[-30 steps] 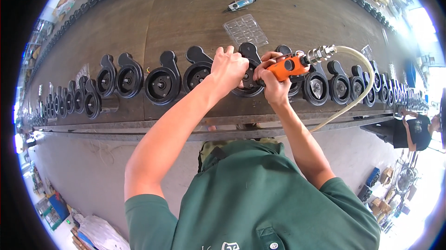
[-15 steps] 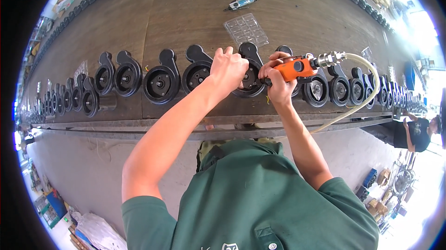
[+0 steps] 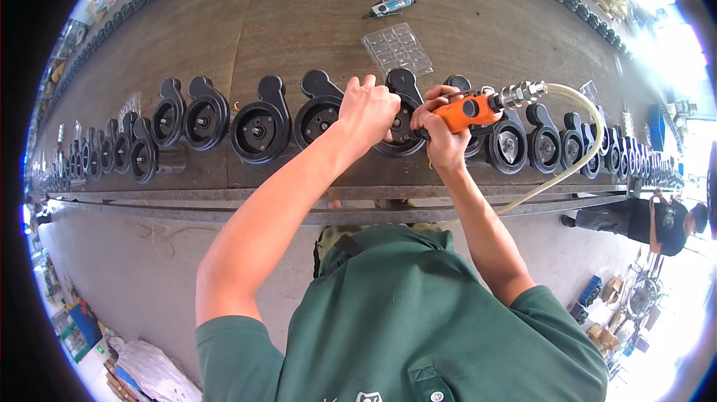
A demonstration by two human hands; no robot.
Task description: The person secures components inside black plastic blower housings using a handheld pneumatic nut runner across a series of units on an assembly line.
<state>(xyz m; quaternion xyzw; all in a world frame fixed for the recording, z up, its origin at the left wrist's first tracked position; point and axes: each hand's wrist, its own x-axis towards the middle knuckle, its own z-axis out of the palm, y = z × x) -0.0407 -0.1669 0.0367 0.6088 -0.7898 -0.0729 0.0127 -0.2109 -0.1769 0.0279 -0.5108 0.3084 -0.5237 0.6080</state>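
The left hand (image 3: 367, 112) is, in the head view, bent over the left side of a round black part (image 3: 404, 132) at the front of the table (image 3: 299, 21); its fingertips are mostly hidden, so I cannot tell whether it grips this part. The right hand (image 3: 446, 133) is closed around an orange tool (image 3: 469, 109), just to the right of the same part. From the tool's outer end, a metal connector (image 3: 520, 94) leads to a pale hose (image 3: 562, 91), which curves down toward the table edge. Similar black parts (image 3: 260, 132) stand in a row on both sides. Farther back on the table lie a clear plastic tray (image 3: 397, 49) and, beyond it, a blue and silver tool (image 3: 393, 5). At the far right there is another person (image 3: 659, 223).
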